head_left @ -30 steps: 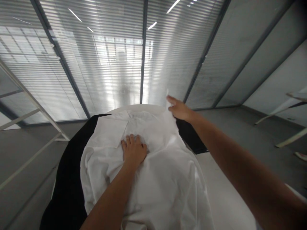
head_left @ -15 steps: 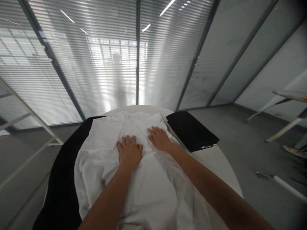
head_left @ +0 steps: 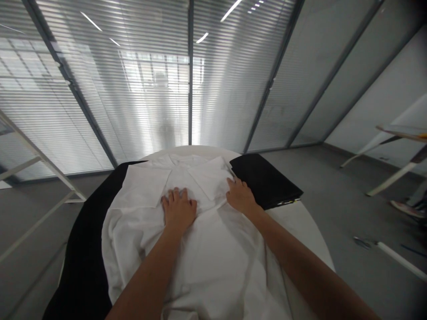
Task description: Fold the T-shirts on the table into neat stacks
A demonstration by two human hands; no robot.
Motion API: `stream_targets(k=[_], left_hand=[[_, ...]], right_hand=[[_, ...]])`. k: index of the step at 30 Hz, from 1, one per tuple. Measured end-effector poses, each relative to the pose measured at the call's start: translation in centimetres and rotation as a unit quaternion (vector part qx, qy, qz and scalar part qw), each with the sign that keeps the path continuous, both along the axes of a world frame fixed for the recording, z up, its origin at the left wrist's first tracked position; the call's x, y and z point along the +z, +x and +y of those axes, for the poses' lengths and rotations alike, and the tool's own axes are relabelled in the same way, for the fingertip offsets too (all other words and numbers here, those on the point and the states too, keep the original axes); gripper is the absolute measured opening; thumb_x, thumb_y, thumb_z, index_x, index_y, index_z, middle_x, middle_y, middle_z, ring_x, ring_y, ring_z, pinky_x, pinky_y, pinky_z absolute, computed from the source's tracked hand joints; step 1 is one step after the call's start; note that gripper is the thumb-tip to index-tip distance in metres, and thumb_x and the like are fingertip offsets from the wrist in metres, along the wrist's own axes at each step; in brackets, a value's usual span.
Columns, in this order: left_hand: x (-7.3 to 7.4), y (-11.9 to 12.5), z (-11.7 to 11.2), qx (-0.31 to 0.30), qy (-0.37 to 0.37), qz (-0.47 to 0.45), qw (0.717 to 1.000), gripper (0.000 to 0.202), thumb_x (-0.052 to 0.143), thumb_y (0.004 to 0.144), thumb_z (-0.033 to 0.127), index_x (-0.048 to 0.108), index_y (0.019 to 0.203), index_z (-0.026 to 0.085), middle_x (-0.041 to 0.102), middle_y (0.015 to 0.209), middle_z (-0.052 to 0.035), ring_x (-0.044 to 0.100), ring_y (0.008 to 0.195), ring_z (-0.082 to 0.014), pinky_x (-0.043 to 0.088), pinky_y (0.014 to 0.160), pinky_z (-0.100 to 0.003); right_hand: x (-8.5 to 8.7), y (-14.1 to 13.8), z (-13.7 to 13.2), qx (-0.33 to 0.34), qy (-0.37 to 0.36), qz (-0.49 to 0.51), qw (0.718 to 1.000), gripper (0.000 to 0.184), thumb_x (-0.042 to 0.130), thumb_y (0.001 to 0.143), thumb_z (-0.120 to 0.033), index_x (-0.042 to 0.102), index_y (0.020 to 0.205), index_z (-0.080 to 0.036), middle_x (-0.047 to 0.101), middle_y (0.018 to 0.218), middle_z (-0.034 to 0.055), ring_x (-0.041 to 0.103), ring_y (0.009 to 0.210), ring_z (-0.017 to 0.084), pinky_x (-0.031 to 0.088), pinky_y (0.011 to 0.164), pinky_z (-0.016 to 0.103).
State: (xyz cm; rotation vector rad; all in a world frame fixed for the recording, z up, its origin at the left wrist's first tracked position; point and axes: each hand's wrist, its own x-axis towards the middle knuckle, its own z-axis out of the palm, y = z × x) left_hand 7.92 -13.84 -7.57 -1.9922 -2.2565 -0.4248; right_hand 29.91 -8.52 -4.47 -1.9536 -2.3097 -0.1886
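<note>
A white shirt (head_left: 200,249) lies spread over a round white table (head_left: 300,222), both short sleeves folded in toward its middle. My left hand (head_left: 178,209) rests flat on the shirt's centre, fingers stretched out. My right hand (head_left: 240,195) lies flat on the right edge of the shirt, beside the folded right sleeve (head_left: 208,178), fingers extended. Neither hand holds anything.
A folded black garment (head_left: 263,180) lies on the table at the right of the shirt. Black cloth (head_left: 86,249) hangs over the table's left side. Glass walls with blinds stand behind. A white frame (head_left: 40,155) stands at left, table legs and another person's shoe (head_left: 405,209) at right.
My right hand came down from the raised sleeve at the far right, pressed the folded sleeve flat, then slid right to the shirt's edge. My left hand stayed put.
</note>
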Motion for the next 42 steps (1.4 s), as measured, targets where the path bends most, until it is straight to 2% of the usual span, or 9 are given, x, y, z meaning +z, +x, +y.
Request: stream_targets(k=[4,11,17,21,24,27,30,35,42], left_hand=[[0.0,-0.1,0.2,0.005,-0.007,-0.005,1.0,0.055,0.037,0.09,0.043,0.048,0.14,0.022,0.041,0.149,-0.0145,0.032,0.138,-0.0342,0.021,0.11,-0.054],[0.0,-0.5,0.5,0.003,-0.019,-0.02,1.0,0.055,0.038,0.09,0.042,0.047,0.141,0.023,0.04,0.149,-0.0134,0.031,0.138,-0.0335,0.021,0.11,-0.055],[0.0,-1.2,1.0,0.012,-0.016,-0.031,0.999,0.052,0.041,0.089,0.041,0.051,0.138,0.027,0.043,0.148,-0.0107,0.034,0.137,-0.0297,0.025,0.11,-0.05],[0.0,-1.3,1.1,0.008,-0.016,-0.029,0.999,0.053,0.041,0.089,0.04,0.05,0.139,0.026,0.042,0.148,-0.0119,0.034,0.137,-0.0305,0.026,0.109,-0.051],[0.0,-1.2,1.0,0.007,-0.016,-0.023,1.0,0.054,0.041,0.089,0.04,0.049,0.14,0.025,0.042,0.148,-0.0124,0.034,0.137,-0.0311,0.025,0.109,-0.052],[-0.1,-1.1,0.9,0.006,-0.014,-0.019,1.0,0.054,0.041,0.089,0.04,0.049,0.14,0.025,0.042,0.148,-0.0126,0.035,0.136,-0.0317,0.025,0.109,-0.052],[-0.1,-1.0,0.9,0.004,-0.008,-0.018,1.0,0.054,0.041,0.089,0.04,0.05,0.139,0.024,0.043,0.147,-0.0132,0.035,0.136,-0.0325,0.026,0.109,-0.053],[0.1,-1.4,1.2,0.009,-0.009,-0.031,0.999,0.052,0.043,0.088,0.039,0.052,0.137,0.025,0.045,0.146,-0.0112,0.036,0.135,-0.0311,0.027,0.109,-0.052],[0.3,-1.5,1.1,0.006,-0.008,-0.018,1.0,0.052,0.043,0.088,0.038,0.053,0.137,0.024,0.047,0.145,-0.0116,0.039,0.133,-0.03,0.029,0.108,-0.05]], right_hand=[[-0.1,-0.3,-0.4,-0.091,-0.011,0.004,0.996,0.05,0.042,0.091,-0.034,0.046,0.14,-0.021,0.053,0.127,0.0192,0.06,0.102,0.032,0.05,0.079,0.042],[0.4,0.7,-0.2,-0.07,-0.09,0.001,0.993,0.044,0.032,0.099,-0.039,0.048,0.133,-0.017,0.06,0.112,0.0178,0.066,0.097,0.026,0.05,0.081,0.038],[-0.5,-0.5,-0.2,-0.12,-0.04,-0.024,0.992,0.051,0.023,0.1,-0.039,0.049,0.134,-0.01,0.053,0.123,0.0244,0.067,0.087,0.026,0.052,0.073,0.039],[-0.9,-1.3,-0.3,-0.116,-0.017,-0.017,0.993,0.052,0.025,0.1,-0.037,0.051,0.133,-0.006,0.048,0.13,0.0281,0.063,0.097,0.028,0.051,0.074,0.038],[-0.7,-1.6,-0.9,-0.087,0.046,-0.016,0.995,0.052,0.026,0.099,-0.035,0.048,0.136,-0.005,0.05,0.131,0.027,0.052,0.115,0.034,0.047,0.085,0.044],[-1.0,-2.0,-1.3,0.01,0.102,-0.014,0.995,0.054,0.027,0.099,-0.039,0.043,0.143,-0.012,0.043,0.145,0.0203,0.034,0.135,0.034,0.031,0.106,0.049],[-2.2,-2.3,-1.0,0.061,0.062,-0.006,0.996,0.055,0.027,0.099,-0.045,0.04,0.147,-0.02,0.035,0.153,0.0129,0.026,0.141,0.031,0.018,0.113,0.05],[-3.6,-1.8,0.5,0.085,-0.015,0.017,0.996,0.059,0.022,0.099,-0.051,0.031,0.151,-0.026,0.028,0.157,0.0085,0.024,0.144,0.03,0.019,0.113,0.05],[-3.5,-1.6,0.9,0.085,-0.015,0.019,0.996,0.059,0.021,0.098,-0.052,0.031,0.151,-0.028,0.026,0.158,0.006,0.024,0.144,0.028,0.017,0.115,0.049]])
